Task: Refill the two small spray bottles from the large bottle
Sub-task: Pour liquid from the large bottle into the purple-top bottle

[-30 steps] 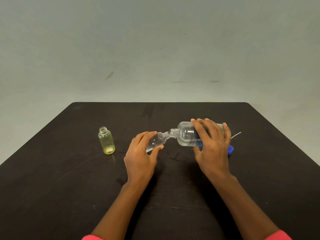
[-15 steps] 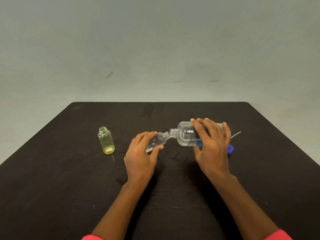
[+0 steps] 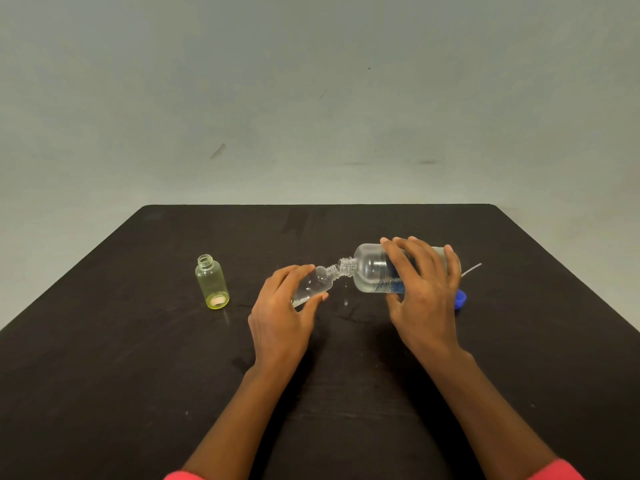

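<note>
Holds large bottle [image 3: 370, 271] in right hand [image 3: 424, 292], fingers curled round: clear, blue-labelled, tipped above table [image 3: 138, 358], neck meeting small clear bottle [image 3: 316, 283] gripped tilted in left hand [image 3: 280, 322]. Tally: one large, two small (yellowish bottle [image 3: 212, 282] upright, uncapped, further left), one blue cap [image 3: 460, 300]

A single wide-angle view comes from the person's head, above the near edge of the dark surface [image 3: 104, 375], facing forward and tilted down. It sits close. Both forearms enter from the bottom edge, with the pink sleeves [image 3: 554, 471] cut off there. The left hand [image 3: 280, 317] and right hand [image 3: 426, 299] land slightly below mid-frame, holding the small clear bottle [image 3: 320, 280] and the large bottle [image 3: 370, 271]. The surface's far edge runs across the middle, and a plain grey-green wall [image 3: 311, 81] fills the upper half. The surface's side edges splay outward toward the lower corners.
</note>
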### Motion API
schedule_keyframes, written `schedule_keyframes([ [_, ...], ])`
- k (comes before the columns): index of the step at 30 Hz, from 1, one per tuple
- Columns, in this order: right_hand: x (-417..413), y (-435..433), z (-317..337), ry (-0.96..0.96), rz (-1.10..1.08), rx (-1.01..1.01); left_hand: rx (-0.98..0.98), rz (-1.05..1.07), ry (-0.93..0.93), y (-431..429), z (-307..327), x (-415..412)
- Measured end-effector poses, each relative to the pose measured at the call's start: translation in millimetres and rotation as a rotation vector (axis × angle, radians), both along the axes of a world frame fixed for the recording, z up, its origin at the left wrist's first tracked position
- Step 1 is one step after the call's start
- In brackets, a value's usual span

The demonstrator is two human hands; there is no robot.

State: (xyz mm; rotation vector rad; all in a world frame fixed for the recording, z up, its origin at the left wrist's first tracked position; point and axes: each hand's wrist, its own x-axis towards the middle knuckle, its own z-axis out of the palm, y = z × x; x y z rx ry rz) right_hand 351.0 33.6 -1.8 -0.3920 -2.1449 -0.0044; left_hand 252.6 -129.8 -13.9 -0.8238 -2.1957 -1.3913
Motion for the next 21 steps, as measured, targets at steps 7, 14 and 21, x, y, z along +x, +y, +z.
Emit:
schedule_keyframes([
  [7, -0.5, 0.0, 0.6, -0.008, 0.002, -0.01, 0.008, -0.006, -0.011, 0.5, 1.9, 1.0],
  [14, -0.5, 0.8, 0.1, 0.0, 0.005, -0.011, 0.006, -0.007, -0.011, 0.2, 2.2, 1.0],
  [21, -0.1, 0.7, -0.1, -0.005, 0.005, -0.018, 0.011, -0.017, -0.01, 0.4, 2.0, 1.0],
])
